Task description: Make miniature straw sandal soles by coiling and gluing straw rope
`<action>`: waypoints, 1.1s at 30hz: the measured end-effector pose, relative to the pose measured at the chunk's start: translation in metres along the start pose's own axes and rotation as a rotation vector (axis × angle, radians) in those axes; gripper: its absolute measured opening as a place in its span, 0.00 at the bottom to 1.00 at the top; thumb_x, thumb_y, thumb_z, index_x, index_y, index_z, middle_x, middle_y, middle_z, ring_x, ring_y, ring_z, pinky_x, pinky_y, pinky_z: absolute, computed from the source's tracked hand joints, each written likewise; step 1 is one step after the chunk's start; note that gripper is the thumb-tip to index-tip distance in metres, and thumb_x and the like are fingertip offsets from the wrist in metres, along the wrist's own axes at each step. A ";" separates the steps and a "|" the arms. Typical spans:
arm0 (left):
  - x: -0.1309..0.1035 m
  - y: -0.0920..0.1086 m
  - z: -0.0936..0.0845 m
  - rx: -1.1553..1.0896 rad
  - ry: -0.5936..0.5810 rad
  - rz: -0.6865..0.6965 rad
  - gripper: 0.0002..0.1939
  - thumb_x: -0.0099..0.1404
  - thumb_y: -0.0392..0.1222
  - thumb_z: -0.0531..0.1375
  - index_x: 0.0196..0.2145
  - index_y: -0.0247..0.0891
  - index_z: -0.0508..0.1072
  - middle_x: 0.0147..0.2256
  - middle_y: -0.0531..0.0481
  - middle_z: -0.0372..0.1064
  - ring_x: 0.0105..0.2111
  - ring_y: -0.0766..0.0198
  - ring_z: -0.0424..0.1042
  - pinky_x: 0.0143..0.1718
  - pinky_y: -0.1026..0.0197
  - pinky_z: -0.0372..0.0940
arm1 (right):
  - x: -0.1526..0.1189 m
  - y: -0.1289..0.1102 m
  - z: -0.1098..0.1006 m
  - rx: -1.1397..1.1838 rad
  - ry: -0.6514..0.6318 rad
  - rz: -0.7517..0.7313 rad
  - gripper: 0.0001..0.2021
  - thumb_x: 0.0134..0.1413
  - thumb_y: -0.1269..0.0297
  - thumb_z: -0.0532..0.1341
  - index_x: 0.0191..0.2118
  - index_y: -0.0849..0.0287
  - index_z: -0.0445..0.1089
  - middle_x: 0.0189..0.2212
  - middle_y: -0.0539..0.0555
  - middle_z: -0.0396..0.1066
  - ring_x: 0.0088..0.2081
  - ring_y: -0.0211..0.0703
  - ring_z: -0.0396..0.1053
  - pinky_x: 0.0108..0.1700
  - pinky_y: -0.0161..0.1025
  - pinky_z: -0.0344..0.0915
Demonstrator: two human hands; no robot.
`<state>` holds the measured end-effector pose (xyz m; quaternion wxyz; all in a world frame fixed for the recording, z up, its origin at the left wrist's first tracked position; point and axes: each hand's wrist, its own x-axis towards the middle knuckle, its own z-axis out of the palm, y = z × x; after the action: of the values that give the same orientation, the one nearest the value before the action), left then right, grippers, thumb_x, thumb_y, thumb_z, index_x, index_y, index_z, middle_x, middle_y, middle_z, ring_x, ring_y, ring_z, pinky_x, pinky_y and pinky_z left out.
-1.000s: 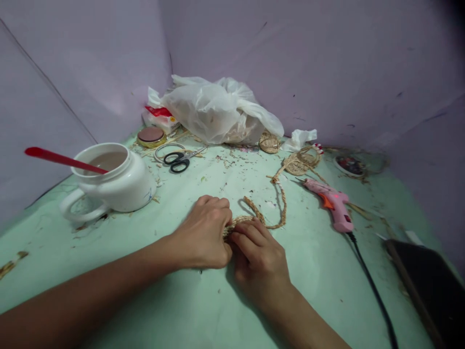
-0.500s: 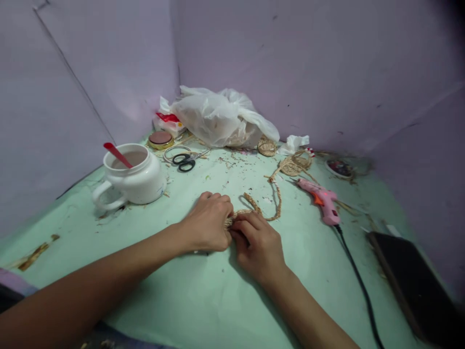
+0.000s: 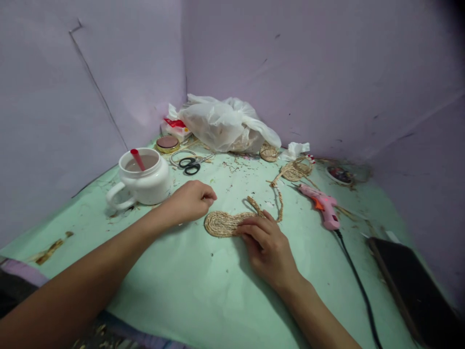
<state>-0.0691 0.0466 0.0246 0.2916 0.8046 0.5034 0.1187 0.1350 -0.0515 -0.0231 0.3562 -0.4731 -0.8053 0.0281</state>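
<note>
A flat, sole-shaped piece of coiled braided straw [image 3: 223,224] lies on the green table cover. My right hand [image 3: 267,245] grips its right end, with the fingers bent over it and the far edge hidden. From that end a loose straw braid [image 3: 280,201] loops away to the back right. My left hand [image 3: 194,199] hovers just left of the piece, apart from it. Its fingers are curled in, and nothing shows between them.
A white mug [image 3: 148,182] with a red stick stands at left, near black-handled scissors [image 3: 191,166]. A plastic bag [image 3: 225,126] sits against the back wall. At right lie a pink glue gun [image 3: 321,203] with its cord and a dark phone [image 3: 410,286].
My left hand has let go of the straw piece and moved left, uncovering its rounded end. The piece now lies flat, my right hand still on it. The view has shifted slightly.
</note>
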 end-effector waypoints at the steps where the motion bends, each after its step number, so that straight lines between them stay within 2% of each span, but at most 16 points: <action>1: 0.000 0.000 0.003 0.012 -0.014 -0.006 0.10 0.55 0.39 0.54 0.30 0.38 0.75 0.30 0.50 0.75 0.31 0.62 0.71 0.32 0.61 0.61 | 0.000 0.001 -0.002 0.001 0.028 0.005 0.10 0.53 0.77 0.56 0.37 0.57 0.70 0.35 0.55 0.73 0.40 0.45 0.71 0.55 0.57 0.58; 4: -0.001 0.002 0.008 0.063 -0.038 -0.054 0.09 0.54 0.44 0.56 0.25 0.38 0.74 0.25 0.51 0.72 0.26 0.62 0.69 0.28 0.62 0.59 | 0.000 0.001 -0.005 -0.021 0.059 -0.009 0.09 0.55 0.76 0.56 0.38 0.58 0.70 0.36 0.56 0.74 0.40 0.45 0.71 0.55 0.57 0.58; 9: -0.003 0.009 0.014 0.165 -0.059 -0.155 0.10 0.50 0.49 0.60 0.21 0.40 0.71 0.22 0.51 0.69 0.22 0.62 0.65 0.23 0.62 0.52 | 0.001 -0.004 0.001 -0.051 -0.075 -0.089 0.13 0.54 0.78 0.54 0.43 0.60 0.70 0.39 0.57 0.74 0.43 0.48 0.69 0.56 0.58 0.56; 13: -0.005 0.013 0.017 0.232 -0.041 -0.185 0.09 0.51 0.46 0.59 0.19 0.40 0.70 0.22 0.50 0.67 0.23 0.61 0.63 0.24 0.60 0.49 | 0.005 -0.007 0.007 -0.028 -0.053 -0.041 0.12 0.51 0.80 0.54 0.37 0.63 0.72 0.32 0.58 0.73 0.38 0.48 0.68 0.46 0.50 0.67; 15: -0.005 0.014 0.015 0.229 -0.048 -0.179 0.09 0.51 0.46 0.58 0.20 0.40 0.71 0.22 0.50 0.67 0.24 0.61 0.64 0.24 0.61 0.50 | 0.007 -0.007 0.009 -0.007 -0.029 -0.012 0.10 0.51 0.79 0.55 0.33 0.62 0.72 0.30 0.58 0.73 0.36 0.48 0.68 0.42 0.48 0.68; 18: -0.007 0.016 0.010 0.194 -0.049 -0.177 0.14 0.55 0.51 0.56 0.20 0.39 0.71 0.21 0.51 0.67 0.24 0.62 0.64 0.24 0.61 0.52 | 0.006 -0.006 0.008 0.032 -0.017 -0.013 0.09 0.51 0.77 0.56 0.35 0.60 0.71 0.32 0.56 0.74 0.37 0.47 0.69 0.50 0.54 0.64; 20: -0.010 0.019 0.009 0.151 0.020 -0.150 0.15 0.56 0.53 0.55 0.23 0.40 0.72 0.24 0.51 0.69 0.26 0.61 0.66 0.27 0.61 0.56 | 0.005 -0.005 0.007 0.084 -0.009 0.000 0.10 0.51 0.76 0.57 0.39 0.59 0.70 0.35 0.56 0.74 0.39 0.47 0.70 0.52 0.54 0.62; 22: -0.015 0.023 0.012 0.110 0.071 -0.039 0.12 0.55 0.51 0.58 0.28 0.40 0.74 0.29 0.51 0.71 0.31 0.60 0.67 0.32 0.60 0.58 | 0.003 -0.003 0.003 0.141 0.041 0.052 0.11 0.52 0.74 0.57 0.42 0.58 0.68 0.38 0.57 0.73 0.42 0.47 0.70 0.50 0.51 0.65; 24: -0.019 0.026 0.019 0.110 0.043 0.116 0.10 0.53 0.47 0.61 0.32 0.39 0.74 0.33 0.50 0.71 0.36 0.58 0.67 0.37 0.58 0.60 | 0.003 0.003 -0.004 0.142 0.148 0.115 0.11 0.53 0.72 0.57 0.43 0.58 0.68 0.40 0.58 0.73 0.43 0.47 0.70 0.47 0.48 0.67; 26: -0.021 0.029 0.026 0.151 0.009 0.212 0.14 0.53 0.45 0.62 0.38 0.38 0.74 0.38 0.47 0.71 0.40 0.56 0.67 0.42 0.55 0.59 | 0.005 0.012 -0.014 0.087 0.281 0.214 0.10 0.54 0.70 0.57 0.42 0.57 0.69 0.39 0.57 0.73 0.42 0.47 0.71 0.46 0.47 0.67; 29: -0.020 0.031 0.036 0.216 -0.006 0.257 0.21 0.54 0.47 0.62 0.45 0.36 0.72 0.45 0.44 0.68 0.46 0.51 0.64 0.48 0.49 0.56 | 0.007 0.031 -0.029 0.041 0.455 0.457 0.08 0.52 0.66 0.58 0.38 0.59 0.71 0.36 0.58 0.74 0.39 0.47 0.72 0.44 0.47 0.68; 31: -0.018 0.034 0.039 0.260 -0.035 0.255 0.21 0.55 0.48 0.61 0.45 0.36 0.72 0.45 0.43 0.68 0.47 0.50 0.63 0.49 0.47 0.55 | 0.008 0.041 -0.035 0.070 0.504 0.596 0.10 0.51 0.63 0.58 0.38 0.61 0.71 0.36 0.58 0.75 0.37 0.48 0.72 0.44 0.48 0.68; 33: -0.017 0.037 0.040 0.304 -0.057 0.252 0.18 0.56 0.47 0.60 0.43 0.36 0.73 0.44 0.42 0.68 0.45 0.50 0.65 0.49 0.46 0.55 | 0.008 0.047 -0.037 0.099 0.504 0.663 0.12 0.49 0.61 0.58 0.38 0.61 0.71 0.36 0.59 0.75 0.37 0.48 0.73 0.43 0.48 0.68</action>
<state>-0.0305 0.0062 0.0162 0.1640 0.8990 0.4025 0.0541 0.1900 -0.0305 -0.0091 0.5363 -0.6811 -0.4945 0.0633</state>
